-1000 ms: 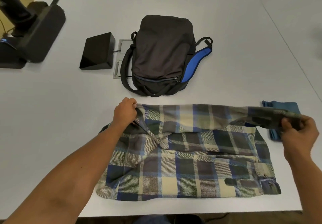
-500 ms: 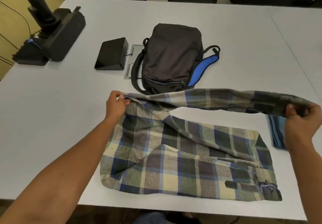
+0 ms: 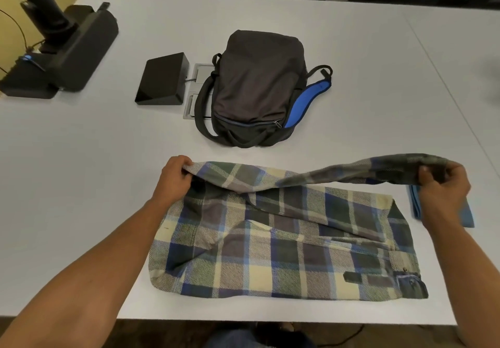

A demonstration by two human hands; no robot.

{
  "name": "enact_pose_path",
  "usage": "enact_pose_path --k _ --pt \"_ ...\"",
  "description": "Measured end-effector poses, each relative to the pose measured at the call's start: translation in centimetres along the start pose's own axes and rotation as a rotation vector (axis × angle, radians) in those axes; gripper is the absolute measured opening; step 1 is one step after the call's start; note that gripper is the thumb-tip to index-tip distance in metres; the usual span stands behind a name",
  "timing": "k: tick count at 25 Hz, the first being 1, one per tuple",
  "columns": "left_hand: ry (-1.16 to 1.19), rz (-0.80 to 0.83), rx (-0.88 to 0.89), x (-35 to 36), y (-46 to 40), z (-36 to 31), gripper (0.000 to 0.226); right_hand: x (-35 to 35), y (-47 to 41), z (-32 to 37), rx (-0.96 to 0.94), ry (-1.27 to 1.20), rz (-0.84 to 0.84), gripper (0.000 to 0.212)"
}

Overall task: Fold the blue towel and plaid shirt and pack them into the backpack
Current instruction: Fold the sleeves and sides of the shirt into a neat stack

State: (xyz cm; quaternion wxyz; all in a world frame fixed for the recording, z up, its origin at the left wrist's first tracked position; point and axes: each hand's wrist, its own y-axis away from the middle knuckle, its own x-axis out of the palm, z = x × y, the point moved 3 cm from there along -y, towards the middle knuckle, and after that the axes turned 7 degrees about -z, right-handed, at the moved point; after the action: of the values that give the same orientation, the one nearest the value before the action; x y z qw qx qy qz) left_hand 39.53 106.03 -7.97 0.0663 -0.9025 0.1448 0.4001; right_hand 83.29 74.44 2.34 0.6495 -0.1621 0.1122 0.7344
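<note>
Plaid shirt (image 3: 284, 242), far edge lifted taut between gripping left hand (image 3: 174, 178) and right hand (image 3: 443, 185), sleeve seemingly bunched.

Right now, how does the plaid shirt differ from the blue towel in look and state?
The plaid shirt is checked in several colours; the blue towel is plain. The shirt is spread wide with its far edge lifted by the left hand and right hand; the towel lies already folded small, untouched. Both rest on the table, outside the backpack.
</note>
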Motion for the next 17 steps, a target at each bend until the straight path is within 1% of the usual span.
enact_pose_path --k 3,6,9,13,16,17 --pt "-0.076 -0.005 0.087 -0.1 -0.3 0.4 0.037 0.1 0.2 -0.4 0.001 0.011 -0.012 0.027" --pt "-0.099 -0.023 0.093 0.0 -1.0 0.7 0.035 0.0 -0.2 -0.8 -0.029 0.008 -0.003 0.018" --pt "-0.088 -0.015 -0.004 0.7 -1.5 1.5 0.026 0.0 -0.5 -1.6 -0.046 0.027 0.011 0.020" --pt "-0.024 -0.060 -0.125 1.0 -0.5 2.3 0.020 -0.1 -0.1 -3.3 -0.055 0.048 0.069 0.035" --pt "0.073 -0.110 -0.356 0.9 -0.1 3.2 0.022 -0.7 0.4 -5.3 -0.050 0.052 0.136 0.039" --pt "0.082 -0.108 -0.389 1.0 0.0 3.4 0.023 -0.7 0.4 -5.7 -0.056 0.057 0.157 0.038"
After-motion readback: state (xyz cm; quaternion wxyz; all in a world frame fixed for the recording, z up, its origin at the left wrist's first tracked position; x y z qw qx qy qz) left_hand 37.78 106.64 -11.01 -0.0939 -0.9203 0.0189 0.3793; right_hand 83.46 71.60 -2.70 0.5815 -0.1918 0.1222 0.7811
